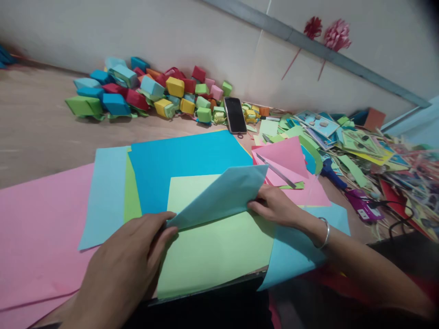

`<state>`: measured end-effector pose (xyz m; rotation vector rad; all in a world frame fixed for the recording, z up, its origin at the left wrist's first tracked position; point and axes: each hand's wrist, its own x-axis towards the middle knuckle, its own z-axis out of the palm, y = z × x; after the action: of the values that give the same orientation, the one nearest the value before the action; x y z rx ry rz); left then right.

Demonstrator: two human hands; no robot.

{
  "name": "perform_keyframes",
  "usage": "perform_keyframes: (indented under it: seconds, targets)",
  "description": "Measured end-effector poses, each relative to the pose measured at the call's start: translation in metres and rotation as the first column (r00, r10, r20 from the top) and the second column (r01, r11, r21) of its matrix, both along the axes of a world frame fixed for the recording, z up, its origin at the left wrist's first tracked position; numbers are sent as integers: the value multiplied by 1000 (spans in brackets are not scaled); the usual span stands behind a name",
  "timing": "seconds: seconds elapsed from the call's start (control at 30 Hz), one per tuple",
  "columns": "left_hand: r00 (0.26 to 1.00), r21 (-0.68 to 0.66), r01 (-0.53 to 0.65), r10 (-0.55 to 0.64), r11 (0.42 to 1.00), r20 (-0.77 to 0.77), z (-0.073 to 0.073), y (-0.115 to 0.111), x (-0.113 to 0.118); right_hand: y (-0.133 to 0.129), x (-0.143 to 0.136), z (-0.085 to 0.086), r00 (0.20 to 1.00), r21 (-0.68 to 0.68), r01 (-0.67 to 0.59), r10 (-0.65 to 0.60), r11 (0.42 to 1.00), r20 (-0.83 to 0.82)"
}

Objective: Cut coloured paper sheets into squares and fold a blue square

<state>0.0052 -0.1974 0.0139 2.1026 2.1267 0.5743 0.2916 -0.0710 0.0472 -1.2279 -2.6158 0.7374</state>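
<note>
A folded light blue sheet of paper (219, 194) is held up at a tilt between both hands. My left hand (132, 256) pinches its left corner between thumb and fingers. At the other end my right hand (276, 205), with a silver bangle at the wrist, grips the right side; some of its fingers are hidden behind the paper. Beneath lies a pale green sheet (216, 260), partly over a bright blue sheet (185, 155). A light blue sheet (298, 246) hangs over the front edge under my right forearm.
Large pink sheets (41, 228) lie at left. Folded paper boxes (120, 91) are heaped along the wall beside a phone (235, 115). Rightward are pink pieces with a metal strip (276, 171), a blue glue gun (332, 174), a purple box (363, 205) and paper scraps.
</note>
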Motion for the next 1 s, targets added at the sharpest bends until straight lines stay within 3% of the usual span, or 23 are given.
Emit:
perform_keyframes:
  seconds: [0.13, 0.3, 0.4, 0.47, 0.57, 0.67, 0.77, 0.87, 1.0]
  targets:
    - [997, -104, -74, 70, 992, -44, 8, 6, 4, -3, -9, -1, 982, 64, 136, -143, 989, 126]
    - [988, -198, -123, 101, 972, -118, 19, 11, 8, -4, -17, -1, 954, 44, 193, -198, 980, 225]
    - [990, -165, -73, 51, 984, -134, 16, 12, 4, -3, -16, 0, 941, 33, 232, -233, 972, 247]
    - [992, -66, 18, -26, 998, -125, 9, 13, 0, -2, -14, -1, 938, 79, 238, -251, 968, 241]
    - [960, 125, 247, -225, 961, -169, -3, 13, -2, -7, -18, -5, 961, 321, 62, -144, 945, 237]
    - [885, 125, 412, -363, 903, -291, -9, 13, 1, -24, -36, -9, 950, 545, -271, 128, 794, 285]
    - [848, 61, 417, -364, 907, -384, -6, 11, 6, -44, -58, -11, 881, 579, -471, 330, 665, 339]
    - [826, 70, 438, -371, 896, -425, -2, 8, 6, -54, -63, -11, 841, 580, -540, 384, 610, 380]
    - [812, 118, 511, -433, 851, -391, -6, -6, -7, -53, -39, -12, 876, 621, -479, 291, 620, 385]
